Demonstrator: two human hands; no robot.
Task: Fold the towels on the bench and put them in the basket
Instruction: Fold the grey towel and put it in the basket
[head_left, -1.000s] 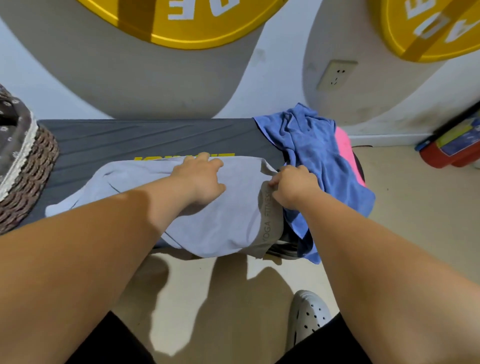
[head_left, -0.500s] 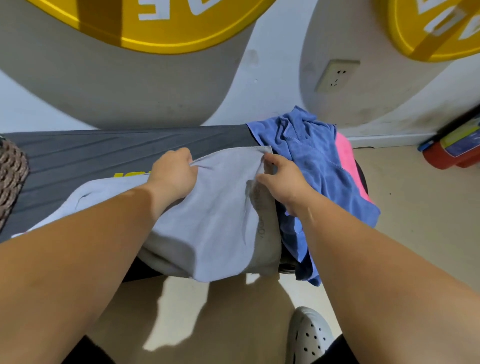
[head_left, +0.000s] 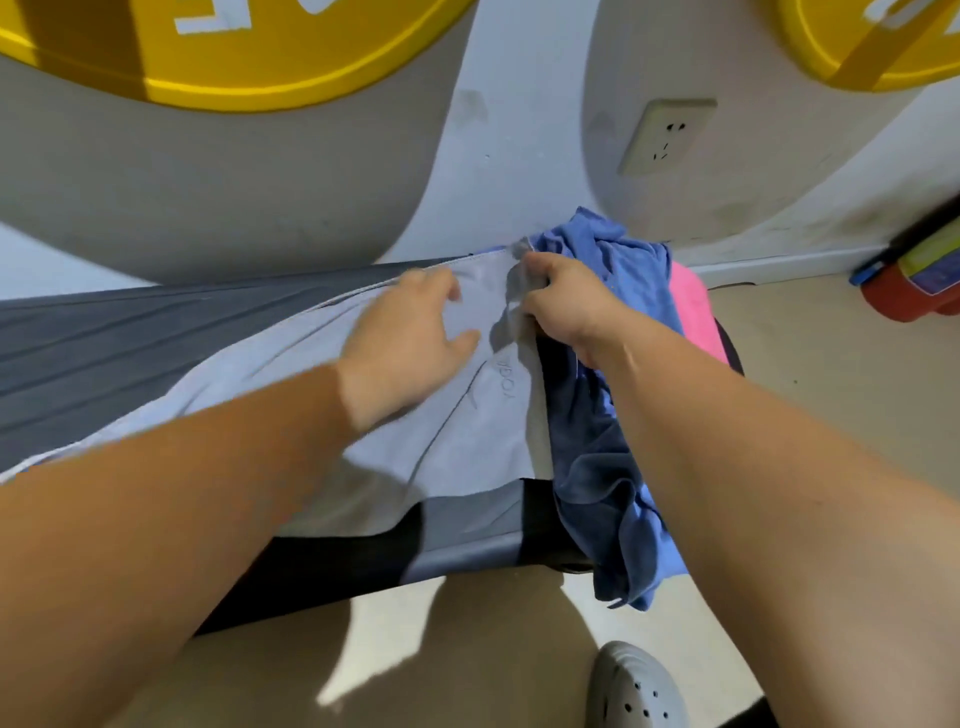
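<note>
Head view: pale grey towel (head_left: 467, 431), thin and smooth with a printed hem, lies along the ribbed dark table (head_left: 130, 338), long axis left to right. At its far right corner the right hand (head_left: 566, 301) pinches the cloth; just beside it the left hand (head_left: 410, 343) presses flat, fingers spread. Right of both, a plush blue towel (head_left: 628, 270) lies crumpled over a pink towel (head_left: 693, 306); the basket is out of view.

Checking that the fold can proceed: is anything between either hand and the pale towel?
Nothing visible. The left hand rests flat on the pale towel; the right hand pinches its far corner. The blue towel lies alongside.
</note>
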